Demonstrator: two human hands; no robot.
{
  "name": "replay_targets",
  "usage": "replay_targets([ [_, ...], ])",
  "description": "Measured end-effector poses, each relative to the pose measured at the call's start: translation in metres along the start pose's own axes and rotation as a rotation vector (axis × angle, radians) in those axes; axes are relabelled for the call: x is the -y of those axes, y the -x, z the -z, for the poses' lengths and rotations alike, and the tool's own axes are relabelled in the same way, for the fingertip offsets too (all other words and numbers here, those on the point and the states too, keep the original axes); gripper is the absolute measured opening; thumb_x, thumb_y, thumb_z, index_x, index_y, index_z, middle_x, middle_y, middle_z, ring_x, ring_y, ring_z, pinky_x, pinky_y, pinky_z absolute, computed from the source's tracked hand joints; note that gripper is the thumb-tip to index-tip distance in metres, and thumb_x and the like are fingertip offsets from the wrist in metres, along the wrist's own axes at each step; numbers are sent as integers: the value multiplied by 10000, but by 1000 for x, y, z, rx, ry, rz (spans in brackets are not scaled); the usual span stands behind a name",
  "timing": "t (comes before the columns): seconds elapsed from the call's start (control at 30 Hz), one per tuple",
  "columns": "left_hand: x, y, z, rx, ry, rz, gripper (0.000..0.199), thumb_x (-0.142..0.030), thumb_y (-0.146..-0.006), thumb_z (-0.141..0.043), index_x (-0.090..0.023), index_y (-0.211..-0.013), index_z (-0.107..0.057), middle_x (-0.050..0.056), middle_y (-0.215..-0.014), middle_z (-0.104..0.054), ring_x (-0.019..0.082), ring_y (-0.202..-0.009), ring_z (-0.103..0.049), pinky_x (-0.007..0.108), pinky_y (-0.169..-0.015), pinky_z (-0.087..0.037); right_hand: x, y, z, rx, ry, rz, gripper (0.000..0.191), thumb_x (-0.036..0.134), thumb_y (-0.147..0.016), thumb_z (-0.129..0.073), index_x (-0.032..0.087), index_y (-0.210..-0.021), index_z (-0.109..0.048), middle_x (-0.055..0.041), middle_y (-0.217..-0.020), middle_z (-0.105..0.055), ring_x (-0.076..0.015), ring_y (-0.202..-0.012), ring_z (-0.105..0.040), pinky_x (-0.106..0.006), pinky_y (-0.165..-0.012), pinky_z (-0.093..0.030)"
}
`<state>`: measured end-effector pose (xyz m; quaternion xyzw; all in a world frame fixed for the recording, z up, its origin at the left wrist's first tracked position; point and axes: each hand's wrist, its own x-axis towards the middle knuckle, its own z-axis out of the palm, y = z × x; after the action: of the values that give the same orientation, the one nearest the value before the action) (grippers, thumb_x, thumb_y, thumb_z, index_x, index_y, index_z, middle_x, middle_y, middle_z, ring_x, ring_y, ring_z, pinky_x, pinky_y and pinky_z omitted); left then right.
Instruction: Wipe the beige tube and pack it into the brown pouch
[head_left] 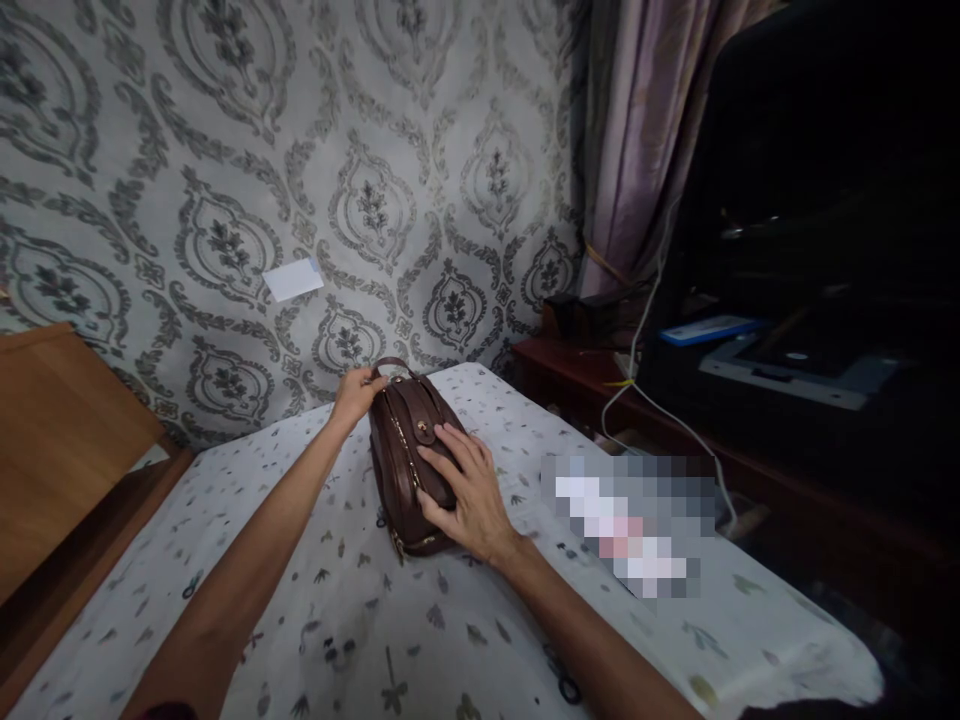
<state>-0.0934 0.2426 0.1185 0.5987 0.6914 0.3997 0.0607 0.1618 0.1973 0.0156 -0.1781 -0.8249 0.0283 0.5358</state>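
Observation:
A dark brown leather handbag lies on the patterned bedsheet, its zippers and round gold-coloured clasp facing up. At its far left corner, close to the base of the strap, my left hand grips the bag with fingers closed. My right hand rests on the bag's near right side, fingers spread flat and the thumb beside the long zipper. Whether my left fingertips hold the strap or a zipper end is too small to tell.
A white sheet with leaf prints covers the bed. Wooden furniture stands at left, patterned wallpaper behind. On the right are a blurred-out item, a white cable, a dark red ledge and a large black screen.

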Motion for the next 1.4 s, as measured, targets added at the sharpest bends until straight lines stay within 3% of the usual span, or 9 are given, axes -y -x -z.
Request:
replay_targets([
  [0.23, -16, 5, 8, 8, -79, -34, 297, -431, -749, -642, -188, -591, -576, -29, -570, -512, 155, -626, -469, 277, -626, -323, 0, 2, -1, 22, 17, -26, 518, 356, -900, -606, 240, -1397, -518, -155, -1514, -515, -319, -1421, -475, -556, -1165, -342],
  [0.43, -38, -19, -6, 63, -117, -100, 254, -415, -709, -705, -180, -801, -685, 18, -784, -665, 197, -763, -560, 286, -689, -367, 3, 3, 3, -38, 17, -25, 570, 456, -900, -623, 194, -1392, -500, -195, -1487, -509, -349, -1393, -471, -572, -1128, -363],
  [0.53, -47, -28, -16, 119, -134, -84, 258, -424, -739, -672, -183, -656, -638, -11, -620, -564, 177, -659, -509, 282, -625, -317, 3, 4, 2, -52, 15, -41, 498, 408, -900, -612, 209, -1349, -528, -166, -1421, -567, -338, -1362, -494, -567, -1119, -366],
  [0.63, -51, -31, -22, 98, -136, -62, 316, -412, -736, -661, -193, -539, -546, -32, -513, -438, 156, -586, -435, 285, -598, -262, 2, 4, 0, -39, 2, -62, 476, 380, -883, -618, 232, -1330, -553, -134, -1384, -600, -329, -1352, -501, -556, -1135, -355],
  [0.93, -52, -17, -29, 53, 3, -61, 294, -418, -740, -626, -190, -582, -529, -40, -560, -419, 131, -592, -386, 264, -570, -256, 3, 3, -2, -33, -17, -83, 506, 424, -872, -657, 244, -1337, -574, -111, -1351, -639, -328, -1341, -499, -558, -1145, -345],
  [1.2, -59, 1, -25, 138, 120, -90, 336, -456, -744, -646, -180, -598, -522, -50, -560, -421, 119, -581, -399, 252, -563, -291, 5, 3, -1, 2, 10, -96, 505, 437, -909, -618, 225, -1361, -536, -133, -1440, -586, -331, -1375, -476, -573, -1157, -321],
  [1.3, -57, 2, -16, 180, 143, -143, 320, -474, -768, -646, -166, -687, -614, -33, -622, -537, 143, -643, -492, 258, -619, -366, 6, 4, -1, 7, 27, -95, 507, 411, -911, -604, 217, -1373, -525, -148, -1488, -542, -337, -1395, -453, -584, -1156, -319],
  [1.4, -47, -1, -3, 153, 84, -195, 318, -451, -751, -681, -166, -891, -705, 11, -833, -689, 190, -812, -600, 280, -754, -434, 7, 6, -1, -8, 36, -74, 508, 360, -905, -595, 221, -1388, -522, -147, -1502, -525, -335, -1416, -432, -586, -1159, -322],
])
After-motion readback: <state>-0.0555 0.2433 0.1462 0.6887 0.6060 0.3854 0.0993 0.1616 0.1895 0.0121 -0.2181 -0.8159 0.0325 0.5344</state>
